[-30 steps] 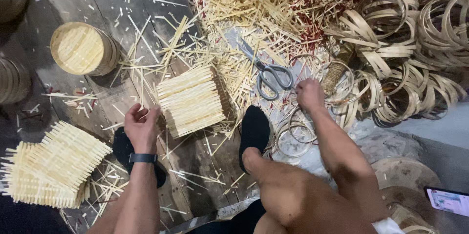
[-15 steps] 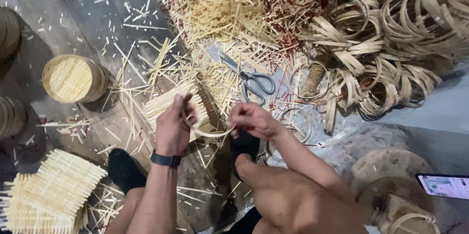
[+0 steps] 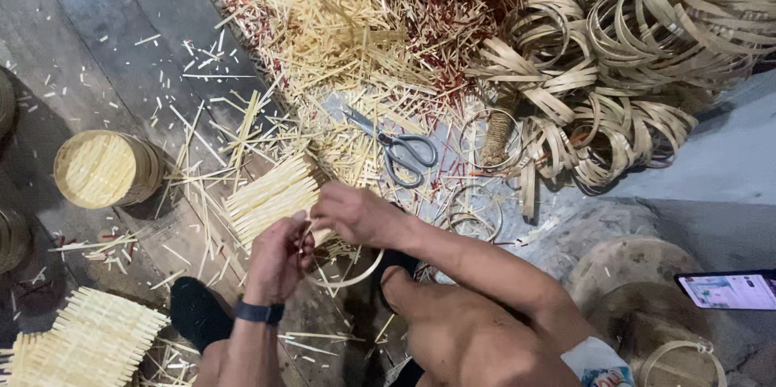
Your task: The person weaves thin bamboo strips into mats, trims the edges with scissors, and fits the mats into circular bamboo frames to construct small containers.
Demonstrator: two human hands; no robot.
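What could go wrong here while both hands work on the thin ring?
The thin bamboo ring looks flimsy, so the left hand and right hand might bend or crack it. Loose splinters lie all around bare skin. The scissors lie open nearby.

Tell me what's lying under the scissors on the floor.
The scissors lie on a grey sheet, among loose bamboo sticks and red-tinted splinters. Scattered sticks cross the blade end; what lies directly beneath the blades cannot be seen.

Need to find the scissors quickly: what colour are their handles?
Grey handles on the scissors, with silver blades, seen in the head view.
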